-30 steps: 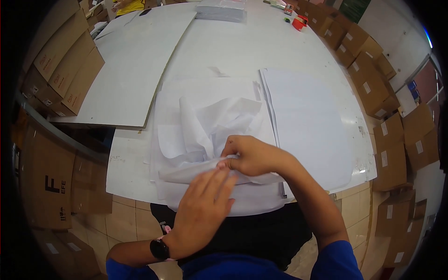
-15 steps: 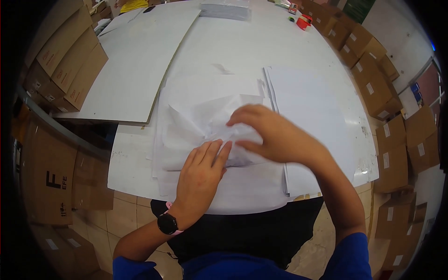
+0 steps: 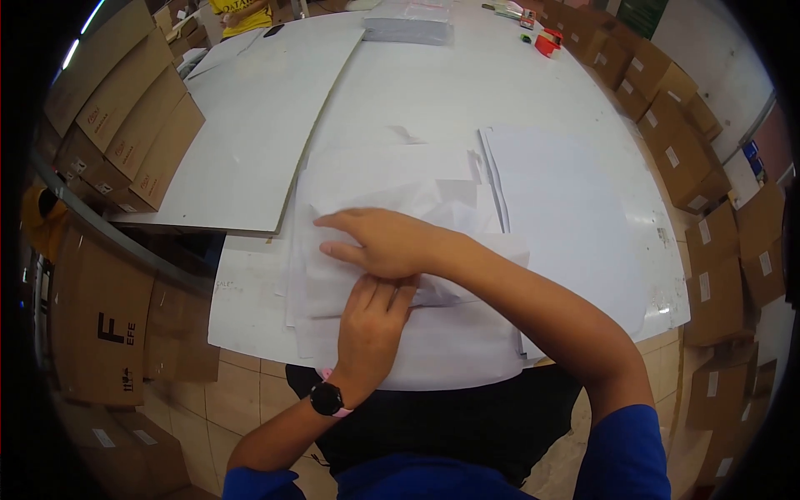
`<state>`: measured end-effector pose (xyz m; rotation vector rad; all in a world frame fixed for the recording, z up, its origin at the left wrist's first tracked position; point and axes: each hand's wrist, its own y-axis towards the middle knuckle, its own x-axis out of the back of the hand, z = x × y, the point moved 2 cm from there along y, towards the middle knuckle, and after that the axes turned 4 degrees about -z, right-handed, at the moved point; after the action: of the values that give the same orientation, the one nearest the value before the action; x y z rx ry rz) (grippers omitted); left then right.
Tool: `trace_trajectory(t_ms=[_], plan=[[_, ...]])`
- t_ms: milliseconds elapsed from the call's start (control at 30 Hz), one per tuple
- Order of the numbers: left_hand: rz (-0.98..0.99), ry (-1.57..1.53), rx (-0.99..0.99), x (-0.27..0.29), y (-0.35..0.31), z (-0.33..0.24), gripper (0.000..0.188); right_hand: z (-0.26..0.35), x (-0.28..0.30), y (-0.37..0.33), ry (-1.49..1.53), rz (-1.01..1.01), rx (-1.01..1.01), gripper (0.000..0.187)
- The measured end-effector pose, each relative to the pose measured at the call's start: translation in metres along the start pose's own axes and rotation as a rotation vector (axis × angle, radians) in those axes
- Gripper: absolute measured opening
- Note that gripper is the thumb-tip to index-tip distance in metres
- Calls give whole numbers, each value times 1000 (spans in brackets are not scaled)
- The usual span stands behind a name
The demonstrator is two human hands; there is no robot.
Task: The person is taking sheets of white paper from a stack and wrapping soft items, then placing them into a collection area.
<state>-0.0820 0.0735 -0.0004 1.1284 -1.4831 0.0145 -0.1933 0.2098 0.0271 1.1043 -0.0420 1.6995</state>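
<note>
A thin white paper sheet (image 3: 333, 283), partly folded and crumpled, lies before me on a stack of white sheets (image 3: 450, 358). My left hand (image 3: 367, 333), with a dark watch on its wrist, has its fingers bent and pressed together on the paper's folded front part. Its fingertips are partly hidden under my right hand (image 3: 379, 242). That hand reaches across to the left over the sheet, thumb and forefinger apart, with nothing seen between them. Right of the crumpled paper lies a flat stack of larger white sheets (image 3: 567, 225).
A white board (image 3: 250, 125) covers the table's left side, with cardboard boxes (image 3: 150, 150) on it. A plastic-wrapped stack (image 3: 408, 29) and a red tape dispenser (image 3: 547, 43) stand at the far end. Cartons (image 3: 679, 154) line the right. A person in yellow (image 3: 246, 17) is at the back.
My right hand has swept left across the sheet and now sits above my left fingertips. The left fingers have drawn together. A raised flap of the paper now lies lower, and the view has shifted slightly.
</note>
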Motion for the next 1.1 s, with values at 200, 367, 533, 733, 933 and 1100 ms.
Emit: trace_trajectory(t_ms=[200, 367, 533, 733, 933, 1100], plan=[[-33, 40, 44, -1, -7, 4, 53, 24, 21, 10, -284, 570, -447, 83], [-68, 30, 12, -1, 0, 4, 50, 4, 27, -14, -243, 577, -481, 85], [59, -12, 78, 0, 3, 10, 58, 1, 33, -33, -314, 383, -235, 74], [100, -14, 55, 5, 14, 10, 61, 16, 66, -45, -148, 440, -523, 64], [160, -48, 50, 10, 22, 14, 68, 16, 84, -64, -53, 490, -491, 58], [247, -49, 50, 6, 29, 25, 70, 11, 79, -94, 36, 337, -481, 52]])
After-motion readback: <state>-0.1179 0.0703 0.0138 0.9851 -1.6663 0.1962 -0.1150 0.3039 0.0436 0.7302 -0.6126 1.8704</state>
